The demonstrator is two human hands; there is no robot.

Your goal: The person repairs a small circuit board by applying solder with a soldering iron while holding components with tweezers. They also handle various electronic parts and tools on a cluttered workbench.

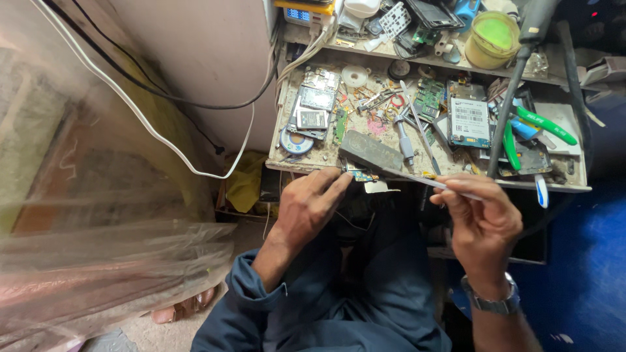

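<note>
The left hand (310, 205) sits at the front edge of the tray (430, 179), fingers curled over a small board (360, 175) that juts past that edge, pinning it so it cannot slide. The right hand (481, 218) hovers just in front of the tray, thumb and fingers pinched on the handle of a thin brush (417, 177); its dark flat head lies on the tray's front edge just above the board, angled down as if to sweep dust off it. Whether the bristles touch the board I cannot tell, since the head hides the contact.

The tray keeps tools within arm's reach. Toward its right side lies a blue board with a white rectangular label (469, 121), flat and face up. Green-handled pliers (541, 127) rest at the tray's right end. At its left end a stack of silver-framed boards (314, 104) sits above a round blue-and-white disc (297, 142). On the shelf behind the tray stands a yellow tub (490, 39) with a green lid. A white cable (150, 124) loops down the wall left of the tray.
</note>
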